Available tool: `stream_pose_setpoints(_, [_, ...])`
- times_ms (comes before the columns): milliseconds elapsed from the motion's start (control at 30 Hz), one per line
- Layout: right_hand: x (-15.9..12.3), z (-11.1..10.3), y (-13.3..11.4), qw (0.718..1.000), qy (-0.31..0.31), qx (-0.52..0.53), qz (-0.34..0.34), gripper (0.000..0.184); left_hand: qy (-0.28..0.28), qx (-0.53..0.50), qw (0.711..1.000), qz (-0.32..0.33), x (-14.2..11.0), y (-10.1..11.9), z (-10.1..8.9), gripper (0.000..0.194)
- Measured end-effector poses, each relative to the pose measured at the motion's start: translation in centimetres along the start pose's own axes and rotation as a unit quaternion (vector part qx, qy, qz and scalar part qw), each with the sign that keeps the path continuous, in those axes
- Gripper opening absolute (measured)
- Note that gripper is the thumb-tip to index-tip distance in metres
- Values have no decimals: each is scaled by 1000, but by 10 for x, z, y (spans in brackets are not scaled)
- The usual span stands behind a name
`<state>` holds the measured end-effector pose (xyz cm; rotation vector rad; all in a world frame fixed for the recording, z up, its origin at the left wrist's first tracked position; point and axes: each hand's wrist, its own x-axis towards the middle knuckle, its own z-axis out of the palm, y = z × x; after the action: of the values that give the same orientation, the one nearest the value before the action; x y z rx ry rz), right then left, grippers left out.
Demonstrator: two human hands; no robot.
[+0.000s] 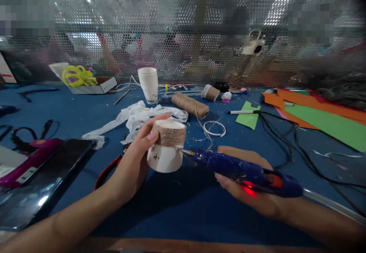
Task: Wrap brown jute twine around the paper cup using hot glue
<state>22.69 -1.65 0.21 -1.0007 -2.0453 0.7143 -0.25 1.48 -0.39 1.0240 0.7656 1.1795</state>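
My left hand (137, 154) grips a white paper cup (166, 162) whose upper part is wrapped in brown twine (170, 136). In my right hand (246, 176) is a blue hot glue gun (234, 167) with a red light glowing near its handle. Its metal nozzle touches or nearly touches the cup just under the lowest twine row. A clear glue stick (333, 204) sticks out of the gun's back end. Behind the cup lies a spool of twine (190, 105), with a loose strand trailing down toward the glue gun.
White lace ribbon (140, 116) and a stack of paper cups (148, 85) are behind my left hand. A phone (48, 180) and red-handled scissors (107, 172) lie at left. Coloured paper sheets (323, 112), a marker (244, 112) and black cables (288, 142) occupy the right. A perforated metal screen (183, 36) closes the back.
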Motion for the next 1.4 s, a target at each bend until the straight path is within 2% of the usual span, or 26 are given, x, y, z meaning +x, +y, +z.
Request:
stream_pose_setpoints(133, [-2, 2, 2, 999, 32, 9, -15, 23, -4, 0, 1000, 3, 1, -3, -2, 33])
stream_pose_setpoints(267, [-3, -2, 3, 999, 0, -35, -34, 22, -4, 9, 1000, 13, 0, -6, -5, 36])
stream_pose_setpoints(500, [-4, -5, 4, 998, -1, -55, -38, 23, 2, 7, 1000, 23, -2, -7, -5, 35])
stream_pose_setpoints(1400, [-10, 0, 7, 998, 11, -65, -3, 28, -1, 57, 998, 36, -4, -7, -6, 36])
